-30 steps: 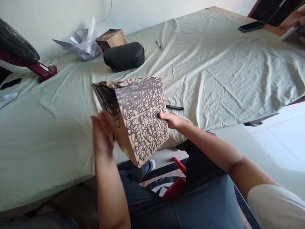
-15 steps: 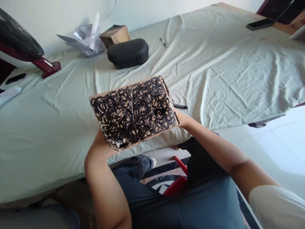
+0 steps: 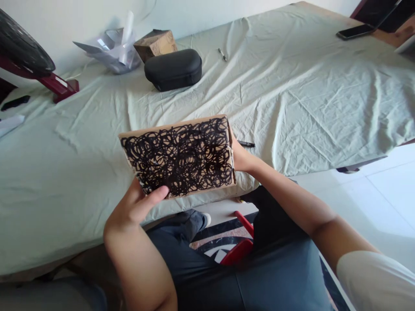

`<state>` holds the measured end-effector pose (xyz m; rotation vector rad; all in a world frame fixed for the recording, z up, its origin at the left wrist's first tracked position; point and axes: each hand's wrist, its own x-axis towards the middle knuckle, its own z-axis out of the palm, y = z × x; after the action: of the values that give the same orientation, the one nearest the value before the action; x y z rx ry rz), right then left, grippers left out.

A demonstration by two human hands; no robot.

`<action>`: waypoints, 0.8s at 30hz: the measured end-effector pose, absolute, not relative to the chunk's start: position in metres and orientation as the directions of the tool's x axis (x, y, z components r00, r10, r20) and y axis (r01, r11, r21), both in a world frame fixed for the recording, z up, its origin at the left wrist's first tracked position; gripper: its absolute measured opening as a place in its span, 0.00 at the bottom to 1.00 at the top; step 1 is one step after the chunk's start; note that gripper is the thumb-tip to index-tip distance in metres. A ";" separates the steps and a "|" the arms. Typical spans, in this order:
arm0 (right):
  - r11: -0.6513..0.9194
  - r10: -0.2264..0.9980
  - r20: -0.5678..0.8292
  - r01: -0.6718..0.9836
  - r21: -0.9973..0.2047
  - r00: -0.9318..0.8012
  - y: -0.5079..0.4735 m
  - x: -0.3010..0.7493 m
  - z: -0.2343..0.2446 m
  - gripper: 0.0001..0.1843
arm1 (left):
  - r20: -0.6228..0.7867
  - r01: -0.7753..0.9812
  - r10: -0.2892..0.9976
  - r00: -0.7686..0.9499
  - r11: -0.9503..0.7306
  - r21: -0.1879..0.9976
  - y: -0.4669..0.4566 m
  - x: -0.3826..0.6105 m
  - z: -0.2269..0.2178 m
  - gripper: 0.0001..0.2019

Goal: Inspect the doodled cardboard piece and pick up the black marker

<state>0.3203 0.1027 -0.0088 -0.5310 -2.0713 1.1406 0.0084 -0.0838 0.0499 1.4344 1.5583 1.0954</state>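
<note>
Your left hand [image 3: 142, 205] pinches the box [image 3: 184, 157] at lower left. Your right hand [image 3: 241, 156] meets the box's right side; how its fingers close, I cannot tell.

The box [image 3: 180, 157] is of matt cardboard, rough along its three-o'clock edge. The tablecloth [image 3: 324, 86] looks matt and wrinkled. At eleven o'clock, the case [image 3: 173, 69] appears smooth; at three, the floor [image 3: 382, 190] is glossy.

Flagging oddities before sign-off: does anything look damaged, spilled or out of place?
The brown rectangular cardboard box held by the left hand and right hand looks worn: whitish, ragged bits show along its right edge, and dense black scribble covers most of its facing side. No spill shows.
</note>
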 end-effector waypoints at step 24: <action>0.733 0.573 0.500 0.132 -0.668 -0.649 0.104 0.308 -0.029 0.88 | -0.083 0.153 0.947 -0.312 0.136 0.979 -0.076 0.018 0.046 0.37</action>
<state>0.3075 0.1038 -0.0291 -0.5289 -2.2024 0.7777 0.0182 -0.0762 0.0461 1.0884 1.6178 1.2582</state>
